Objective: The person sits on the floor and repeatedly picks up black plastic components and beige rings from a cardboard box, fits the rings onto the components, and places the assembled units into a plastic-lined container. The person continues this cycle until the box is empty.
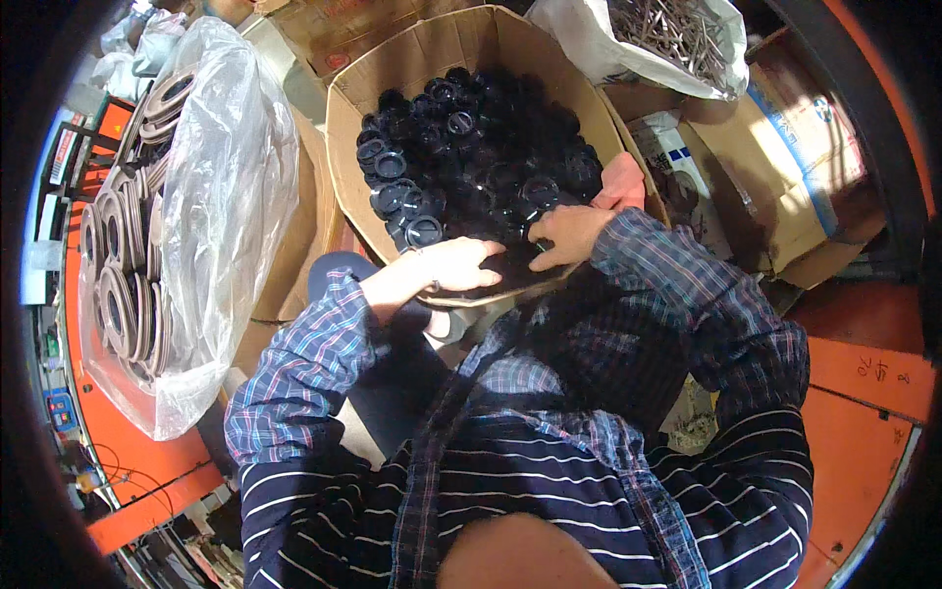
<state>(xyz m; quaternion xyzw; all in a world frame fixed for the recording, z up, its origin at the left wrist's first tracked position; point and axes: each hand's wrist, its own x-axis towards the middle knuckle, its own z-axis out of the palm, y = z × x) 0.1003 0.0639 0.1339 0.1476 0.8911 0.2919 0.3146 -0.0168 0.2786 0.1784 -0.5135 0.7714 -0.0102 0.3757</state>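
Observation:
A big cardboard box [345,108] in front of me holds a heap of glossy black round caps or rings [424,232], lit at the left and in deep shade elsewhere. My left hand [453,265] reaches over its near edge, fingers stretched out and apart, with nothing visible in them. Facing it, my right hand [573,236] has its fingers bent round a dark spot among the shaded parts. Whatever they grip there is too dark to make out. Beside the right wrist, a pink cloth or glove [621,181] hangs at the box's right edge.
At left, a clear plastic bag [228,167] partly covers stacked brown-grey rings [118,236] on an orange surface [90,424]. A white sack [599,49] of thin metal pieces [677,39] stands far right. Nearer lies an open carton [760,177]; an orange bench [859,442] is at right.

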